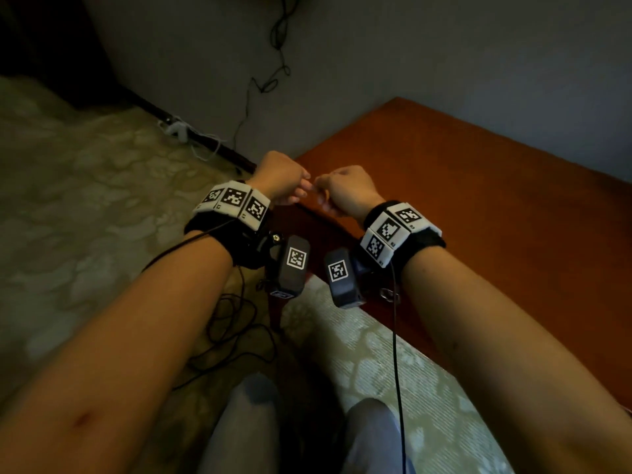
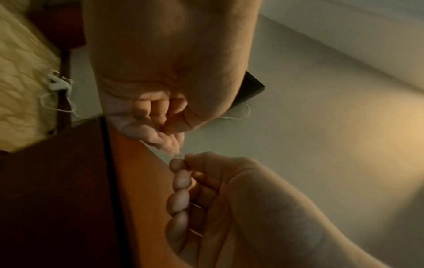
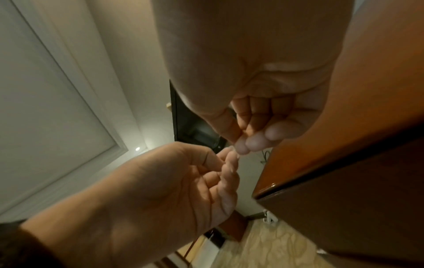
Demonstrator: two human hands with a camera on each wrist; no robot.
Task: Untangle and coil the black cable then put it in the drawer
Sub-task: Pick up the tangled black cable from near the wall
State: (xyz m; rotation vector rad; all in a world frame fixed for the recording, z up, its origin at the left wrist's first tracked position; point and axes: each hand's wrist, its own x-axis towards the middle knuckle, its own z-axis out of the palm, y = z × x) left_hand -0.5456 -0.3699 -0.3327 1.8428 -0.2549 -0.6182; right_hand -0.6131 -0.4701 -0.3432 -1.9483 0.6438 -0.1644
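While both the left hand (image 1: 281, 178) and right hand (image 1: 345, 190) curl fingertip to fingertip, seemingly pinching something unseen, the limp, light black cable (image 1: 236, 333) wants gathering by its loops.

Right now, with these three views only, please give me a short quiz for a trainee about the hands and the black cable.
1. True or false: the left hand and the right hand lie flat on the table.
2. Where is the tangle of black cable? A: on the table. B: on the carpet, below the left forearm. C: in a drawer.
3. Fill in: the fingers of both hands are ____, with their tips meeting.
Key: 1 false, both are raised. 2 B. 3 curled; what they pinch, if anything, is too small to tell.
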